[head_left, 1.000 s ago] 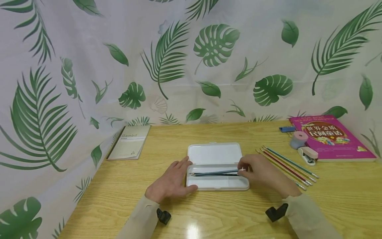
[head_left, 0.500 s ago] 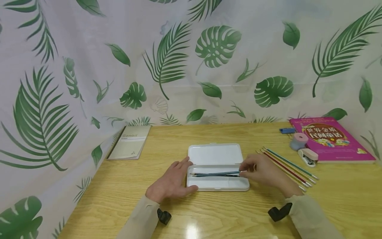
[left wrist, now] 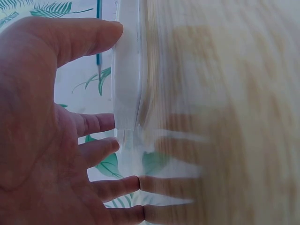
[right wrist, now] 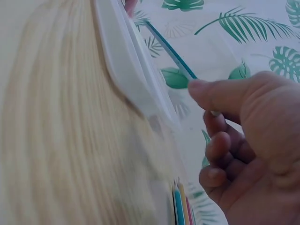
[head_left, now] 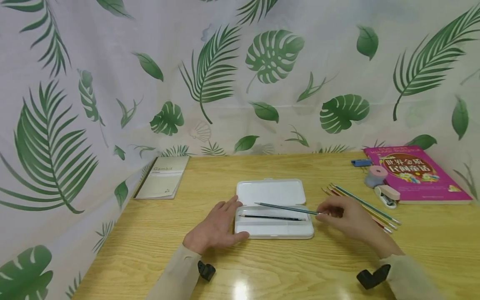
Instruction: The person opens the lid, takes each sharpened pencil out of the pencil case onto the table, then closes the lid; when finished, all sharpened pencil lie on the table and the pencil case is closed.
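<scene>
An open white pencil case (head_left: 270, 192) lies in the middle of the table, its lid tilted back. One dark pencil (head_left: 273, 217) is lying in its long compartment. My right hand (head_left: 346, 218) pinches the end of a teal pencil (head_left: 286, 208) between thumb and fingers, holding it slanted above the case; the right wrist view shows the same teal pencil (right wrist: 169, 50) raised over the rim. At the case's left end rests my left hand (head_left: 215, 227), its fingers spread and thumb on the front edge (left wrist: 110, 37). Several coloured pencils (head_left: 369, 204) lie to the right, partly behind my right hand.
A pink book (head_left: 416, 173) lies at the back right, with a blue binder clip (head_left: 361, 162), a pink-topped roll (head_left: 376, 175) and a small stapler (head_left: 387, 196) beside it. A notebook (head_left: 163, 179) lies at the back left. Leaf-printed cloth (head_left: 225, 75) hangs behind the table.
My right hand has moved right and lifted the teal pencil from inside the case, leaving the dark pencil there. The left hand has stayed in place.
</scene>
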A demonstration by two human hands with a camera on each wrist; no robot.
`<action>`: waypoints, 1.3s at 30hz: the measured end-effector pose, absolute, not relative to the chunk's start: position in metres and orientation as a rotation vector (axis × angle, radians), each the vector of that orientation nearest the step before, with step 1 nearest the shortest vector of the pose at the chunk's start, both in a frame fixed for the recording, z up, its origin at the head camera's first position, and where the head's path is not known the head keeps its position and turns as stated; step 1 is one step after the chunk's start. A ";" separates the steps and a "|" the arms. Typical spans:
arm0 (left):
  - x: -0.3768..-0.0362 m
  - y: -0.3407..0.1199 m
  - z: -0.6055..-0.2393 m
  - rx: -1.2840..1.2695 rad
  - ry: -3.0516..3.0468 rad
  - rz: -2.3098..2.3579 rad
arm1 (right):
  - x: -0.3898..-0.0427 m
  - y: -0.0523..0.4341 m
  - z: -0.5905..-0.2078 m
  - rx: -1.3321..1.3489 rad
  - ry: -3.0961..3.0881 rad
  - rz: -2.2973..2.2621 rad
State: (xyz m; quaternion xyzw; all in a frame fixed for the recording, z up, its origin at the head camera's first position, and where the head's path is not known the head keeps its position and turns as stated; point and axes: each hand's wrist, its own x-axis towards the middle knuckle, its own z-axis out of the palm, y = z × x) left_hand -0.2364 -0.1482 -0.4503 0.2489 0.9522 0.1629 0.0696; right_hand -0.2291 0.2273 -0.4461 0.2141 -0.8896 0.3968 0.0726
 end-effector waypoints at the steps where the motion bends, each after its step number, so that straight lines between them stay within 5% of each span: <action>1: -0.236 -0.148 -0.450 0.750 2.868 0.491 | -0.227 0.231 -0.445 0.616 -2.669 1.193; 20: -0.236 -0.150 -0.450 0.751 2.872 0.497 | -0.182 0.310 -0.460 0.025 -2.773 1.018; 39: -0.237 -0.148 -0.451 0.746 2.868 0.480 | -0.175 0.310 -0.460 0.120 -2.903 0.765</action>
